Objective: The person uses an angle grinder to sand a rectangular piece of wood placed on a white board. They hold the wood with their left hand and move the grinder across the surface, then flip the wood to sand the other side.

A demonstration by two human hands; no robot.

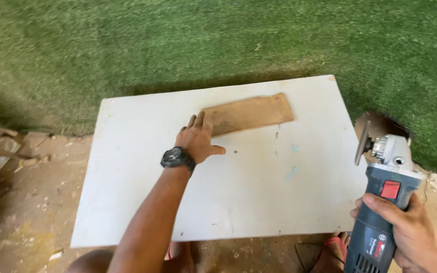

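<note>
Wood piece [249, 114] under left hand [197, 142], grinder [383, 202] gripped

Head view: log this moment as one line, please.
left hand flat on wooden plank | right hand holds angle grinder off white board | disc clear of plank

The white board surface [259, 202] lies mostly bare: its near half and right part offer open passage. At the far middle the flat wooden plank [251, 114] takes up room, with the left hand [197, 142] pressed on its near-left end. The angle grinder [383, 202], gripped by the right hand [410, 227], blocks the right edge.
</note>
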